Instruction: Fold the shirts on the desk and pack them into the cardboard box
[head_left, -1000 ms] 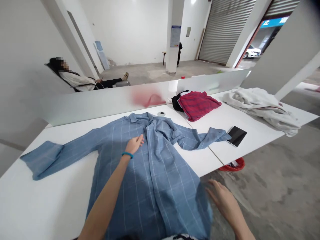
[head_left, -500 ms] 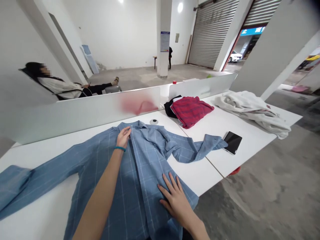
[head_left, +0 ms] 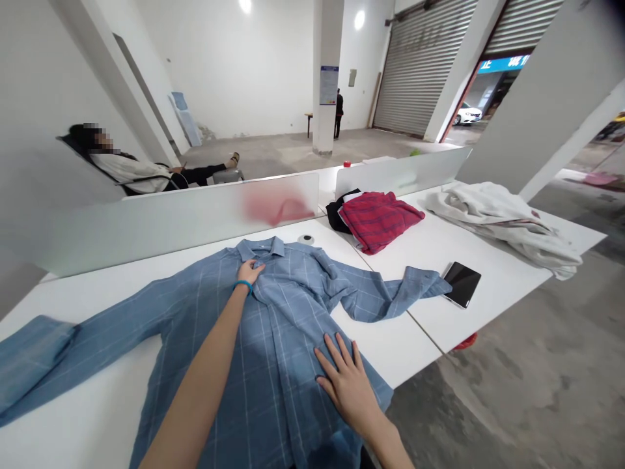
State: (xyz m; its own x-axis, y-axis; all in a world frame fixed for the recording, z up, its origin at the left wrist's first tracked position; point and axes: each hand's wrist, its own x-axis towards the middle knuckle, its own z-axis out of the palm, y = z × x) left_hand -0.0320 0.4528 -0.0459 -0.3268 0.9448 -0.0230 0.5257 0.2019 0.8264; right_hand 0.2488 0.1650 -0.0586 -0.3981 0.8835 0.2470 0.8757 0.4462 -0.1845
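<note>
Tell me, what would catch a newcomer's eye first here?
A blue checked shirt lies spread across the white table, the left hand just below its collar and the right hand flat on its lower front. Farther right lie a red plaid garment and a black tablet.

On my feed both arms are bare: the left forearm [head_left: 205,384] and the right forearm [head_left: 388,440] show uncovered all the way to the near edge. A thin teal wristband [head_left: 243,284] circles the wrist just behind the left grip [head_left: 250,270]. The right grip [head_left: 349,384] is plain and bare as well.
</note>
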